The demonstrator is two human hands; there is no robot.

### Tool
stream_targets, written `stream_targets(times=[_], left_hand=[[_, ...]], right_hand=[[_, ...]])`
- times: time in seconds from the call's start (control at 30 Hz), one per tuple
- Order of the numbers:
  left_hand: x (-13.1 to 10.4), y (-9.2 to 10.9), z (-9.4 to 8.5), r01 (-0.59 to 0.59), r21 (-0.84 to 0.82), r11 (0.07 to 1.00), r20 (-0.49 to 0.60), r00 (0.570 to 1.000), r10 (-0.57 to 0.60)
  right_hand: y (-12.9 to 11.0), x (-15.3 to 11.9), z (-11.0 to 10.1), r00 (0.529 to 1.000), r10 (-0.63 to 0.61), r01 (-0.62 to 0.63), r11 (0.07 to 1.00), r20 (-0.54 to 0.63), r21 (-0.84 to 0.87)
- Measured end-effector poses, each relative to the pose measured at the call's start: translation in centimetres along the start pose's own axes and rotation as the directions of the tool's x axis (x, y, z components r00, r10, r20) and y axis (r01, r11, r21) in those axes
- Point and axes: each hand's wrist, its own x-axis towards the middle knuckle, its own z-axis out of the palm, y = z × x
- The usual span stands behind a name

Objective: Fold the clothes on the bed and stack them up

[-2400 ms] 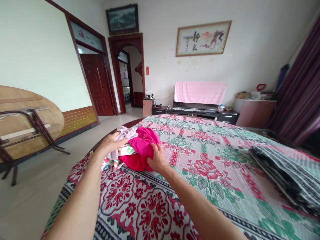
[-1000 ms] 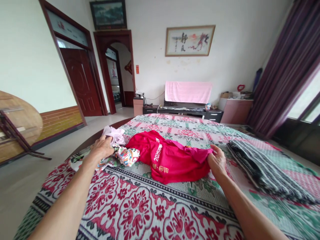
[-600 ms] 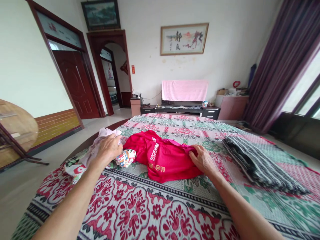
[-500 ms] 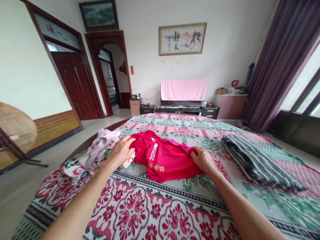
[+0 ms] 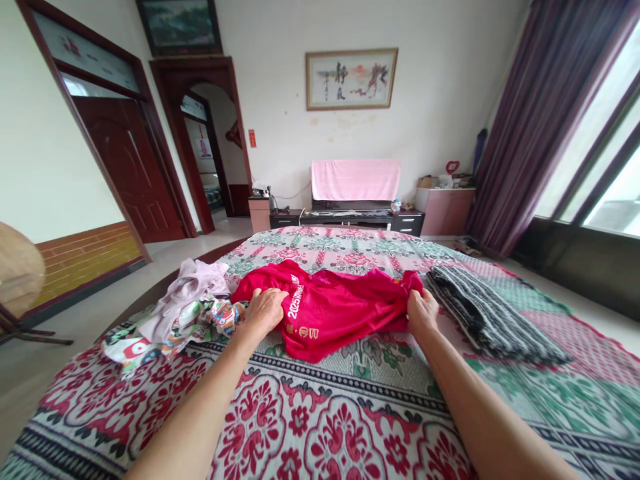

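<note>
A bright red shirt (image 5: 345,310) with white and gold lettering lies crumpled on the patterned cloth, stretched sideways between my hands. My right hand (image 5: 423,310) is closed on its right end, fingers wrapped round the bunched fabric and lifting it a little. On the left part of the shirt, beside the printed "2025", my left hand (image 5: 267,310) is closed with its fingers curled into the fabric; its fingertips are partly hidden. Just left of that hand lies a loose heap of clothes, a pale pink garment (image 5: 187,290) and a multicoloured printed one (image 5: 193,323).
A folded black-and-white striped textile (image 5: 495,317) lies to the right of the shirt. Under everything spreads a red, green and white patterned tablecloth (image 5: 300,413) over a rounded table. A low cabinet (image 5: 345,219) with a pink cloth (image 5: 356,180) above it stands at the far wall.
My right hand has moved right, drawing the shirt's right end outward so the shirt lies longer. My left hand has shifted right over the shirt, closer to the lettering. The view has turned slightly right.
</note>
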Motion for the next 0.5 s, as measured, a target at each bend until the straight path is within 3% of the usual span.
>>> stream_targets(times=[0.13, 0.33, 0.43, 0.5], left_hand=[[0.1, -0.1, -1.5, 0.03, -0.049, 0.998, 0.007, 1.0, -0.03], [0.4, -0.2, -3.7, 0.051, -0.188, 0.981, -0.058, 0.996, -0.063], [0.4, -0.5, -4.1, 0.061, -0.354, 0.933, -0.106, 0.989, -0.104], [0.4, -0.9, -4.2, 0.122, -0.547, 0.828, -0.104, 0.972, -0.212]], right_hand=[[1.0, 1.0, -0.6, 0.996, 0.014, -0.018, 0.999, -0.09, -0.043], [1.3, 0.9, -0.6, 1.0, -0.011, 0.012, 0.995, 0.006, -0.104], [1.5, 0.9, -0.5, 0.999, -0.036, 0.039, 0.995, 0.037, -0.088], [1.5, 1.0, -0.6, 0.998, -0.058, 0.059, 0.997, 0.033, -0.047]])
